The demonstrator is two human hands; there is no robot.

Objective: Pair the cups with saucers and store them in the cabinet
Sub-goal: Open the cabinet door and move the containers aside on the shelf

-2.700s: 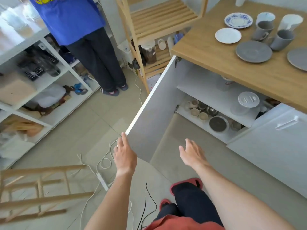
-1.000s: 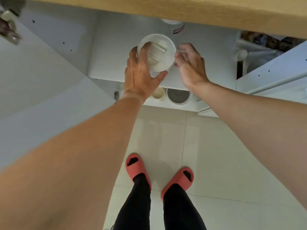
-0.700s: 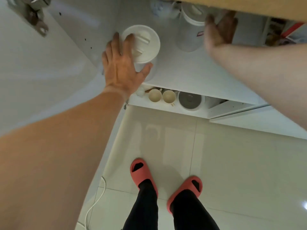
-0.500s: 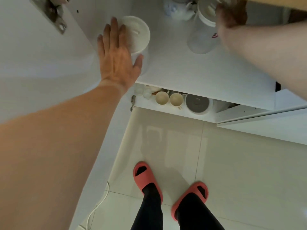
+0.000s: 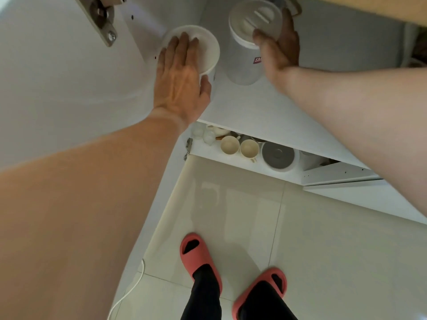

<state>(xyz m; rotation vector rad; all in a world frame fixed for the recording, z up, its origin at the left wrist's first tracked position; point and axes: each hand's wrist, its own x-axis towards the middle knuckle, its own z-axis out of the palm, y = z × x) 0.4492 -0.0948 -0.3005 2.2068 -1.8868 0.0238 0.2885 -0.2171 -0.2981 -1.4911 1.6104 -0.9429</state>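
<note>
Left hand [image 5: 182, 79] lies flat, fingers spread, on a lidded tub [image 5: 203, 51] while the right hand [image 5: 280, 50] curls round a taller canister [image 5: 247, 47], seemingly clearing the cabinet shelf [image 5: 265, 112]; no cups or saucers are in view there.

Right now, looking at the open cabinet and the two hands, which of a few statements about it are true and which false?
1. The left hand lies flat on the short white lidded container. True.
2. The right hand holds a grey saucer. False: it grips the tall clear white-lidded canister.
3. Two cream cups sit on the lower shelf. True.
4. Both containers stand on the floor. False: they stand on the upper white shelf.
</note>
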